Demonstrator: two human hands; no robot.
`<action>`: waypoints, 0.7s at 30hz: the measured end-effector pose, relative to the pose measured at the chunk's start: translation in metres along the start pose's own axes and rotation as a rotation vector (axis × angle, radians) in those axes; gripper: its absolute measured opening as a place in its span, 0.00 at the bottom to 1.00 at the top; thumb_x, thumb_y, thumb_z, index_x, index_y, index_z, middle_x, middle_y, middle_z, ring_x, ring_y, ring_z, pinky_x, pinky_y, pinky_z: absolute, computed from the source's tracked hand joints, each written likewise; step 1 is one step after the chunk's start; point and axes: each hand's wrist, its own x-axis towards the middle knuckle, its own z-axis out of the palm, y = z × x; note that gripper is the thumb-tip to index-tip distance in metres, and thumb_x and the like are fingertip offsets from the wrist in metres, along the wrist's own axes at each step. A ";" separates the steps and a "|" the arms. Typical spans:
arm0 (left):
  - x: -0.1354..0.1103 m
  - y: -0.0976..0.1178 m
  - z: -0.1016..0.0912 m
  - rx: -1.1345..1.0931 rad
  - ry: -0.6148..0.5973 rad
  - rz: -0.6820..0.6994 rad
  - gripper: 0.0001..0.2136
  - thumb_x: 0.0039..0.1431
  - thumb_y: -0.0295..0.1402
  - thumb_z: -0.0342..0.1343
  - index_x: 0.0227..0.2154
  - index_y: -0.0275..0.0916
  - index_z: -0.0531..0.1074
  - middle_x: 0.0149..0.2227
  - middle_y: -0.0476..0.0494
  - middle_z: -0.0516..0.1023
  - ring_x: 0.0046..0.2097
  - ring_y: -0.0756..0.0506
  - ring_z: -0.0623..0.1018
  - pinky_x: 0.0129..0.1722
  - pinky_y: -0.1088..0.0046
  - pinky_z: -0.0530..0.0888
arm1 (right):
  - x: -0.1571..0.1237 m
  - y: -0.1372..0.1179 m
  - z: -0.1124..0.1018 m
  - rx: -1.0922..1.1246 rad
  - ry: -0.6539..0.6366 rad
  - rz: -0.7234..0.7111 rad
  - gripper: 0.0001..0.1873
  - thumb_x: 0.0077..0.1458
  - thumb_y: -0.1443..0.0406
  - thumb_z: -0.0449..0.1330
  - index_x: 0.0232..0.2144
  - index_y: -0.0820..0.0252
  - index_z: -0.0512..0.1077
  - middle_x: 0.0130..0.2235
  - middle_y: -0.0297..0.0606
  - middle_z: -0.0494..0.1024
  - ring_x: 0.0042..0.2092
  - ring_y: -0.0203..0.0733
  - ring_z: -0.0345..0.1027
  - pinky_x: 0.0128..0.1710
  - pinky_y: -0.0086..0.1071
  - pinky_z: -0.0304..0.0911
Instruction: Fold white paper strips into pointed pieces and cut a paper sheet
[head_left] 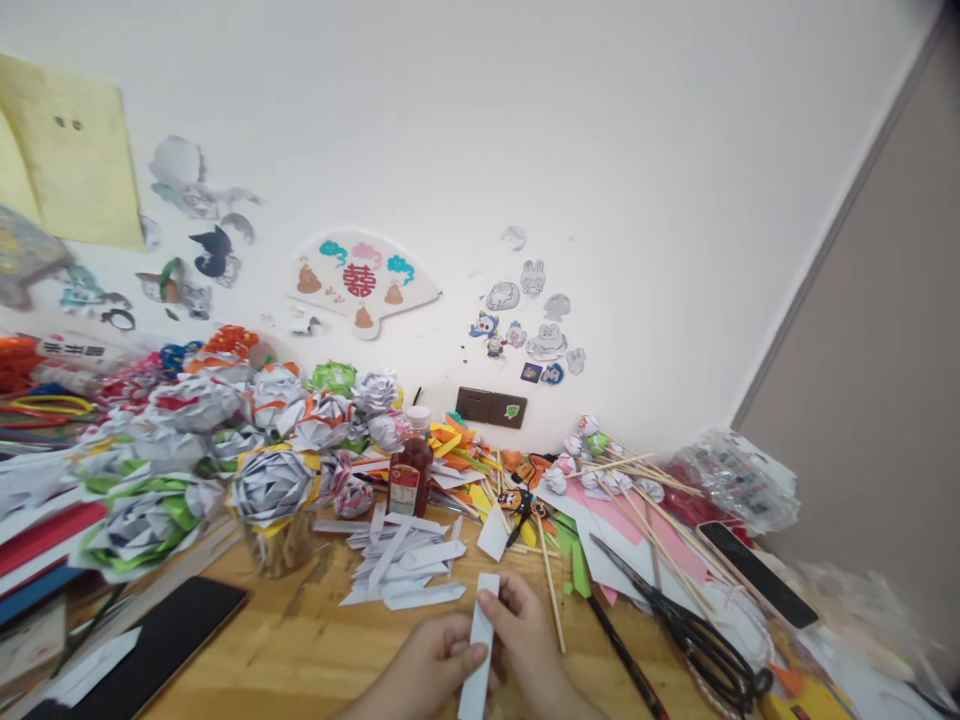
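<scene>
Near left, on the wooden table (300, 640), a black phone (169, 635) lying flat. Farther off behind it, a heap of folded paper flowers (274, 485), grey-white with green, yellow and orange rims. Just right of those, a small red bottle (410, 478), upright, white-capped. Nearer, a loose pile of white strips (405, 565) fanned over the wood.

At the near edge, left hand (424, 670) closed on a white paper strip (480, 640), thumb and fingers pinching its lower half. Right hand (529, 650) clamped on the same strip, fingertips pressed to its upper part.

Likely trouble, as a judgement only: a crooked crease from uneven pinches, a tear in the thin paper from too hard a pull, or a wrist brushing into the pile just beyond.

Strip nearly upright between both hands and touched from both sides. Top end free above the right fingertips, bottom end off the lower edge of view, the whole clear of the table.

Right of the hands, wooden skewers (637, 510) scattered over pink and white sheets. Then black scissors (694, 625), blades pointing far-left. Near the right edge, a second dark phone (754, 572).
</scene>
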 end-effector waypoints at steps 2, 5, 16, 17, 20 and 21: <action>0.000 0.000 0.000 -0.011 0.003 -0.008 0.21 0.36 0.51 0.58 0.23 0.35 0.66 0.21 0.47 0.74 0.21 0.49 0.71 0.22 0.74 0.67 | 0.000 -0.001 0.000 -0.002 -0.014 0.012 0.16 0.40 0.55 0.62 0.23 0.63 0.66 0.22 0.30 0.67 0.26 0.34 0.59 0.27 0.27 0.54; 0.001 0.000 0.000 -0.020 -0.002 -0.016 0.22 0.36 0.51 0.58 0.23 0.35 0.66 0.21 0.47 0.74 0.21 0.49 0.71 0.22 0.73 0.67 | 0.000 -0.002 0.000 -0.005 -0.022 0.027 0.16 0.40 0.55 0.62 0.23 0.62 0.66 0.22 0.30 0.66 0.25 0.34 0.59 0.25 0.27 0.53; 0.000 0.001 0.002 0.007 0.004 -0.013 0.22 0.37 0.51 0.58 0.24 0.34 0.67 0.22 0.47 0.73 0.21 0.49 0.71 0.23 0.73 0.66 | -0.001 -0.003 0.001 -0.010 0.003 0.016 0.17 0.38 0.54 0.63 0.21 0.62 0.64 0.20 0.28 0.64 0.24 0.33 0.57 0.25 0.26 0.52; 0.000 0.001 0.002 0.011 0.006 -0.013 0.21 0.37 0.50 0.58 0.24 0.34 0.67 0.22 0.47 0.73 0.22 0.49 0.71 0.24 0.73 0.66 | -0.001 -0.003 0.001 -0.012 0.006 0.014 0.17 0.38 0.54 0.63 0.20 0.62 0.64 0.20 0.28 0.64 0.24 0.33 0.57 0.25 0.26 0.52; 0.001 0.000 0.000 0.020 0.006 -0.016 0.21 0.37 0.51 0.58 0.23 0.35 0.67 0.21 0.47 0.73 0.22 0.49 0.71 0.24 0.74 0.66 | 0.000 -0.002 0.001 -0.026 0.018 0.011 0.18 0.37 0.54 0.63 0.20 0.62 0.64 0.19 0.28 0.64 0.23 0.32 0.56 0.24 0.26 0.52; 0.001 -0.001 0.000 0.023 0.006 -0.018 0.22 0.36 0.51 0.58 0.23 0.35 0.67 0.21 0.47 0.73 0.22 0.49 0.71 0.24 0.74 0.66 | 0.000 -0.002 0.001 -0.031 0.022 0.008 0.18 0.37 0.54 0.64 0.19 0.61 0.63 0.19 0.27 0.64 0.22 0.32 0.56 0.23 0.26 0.51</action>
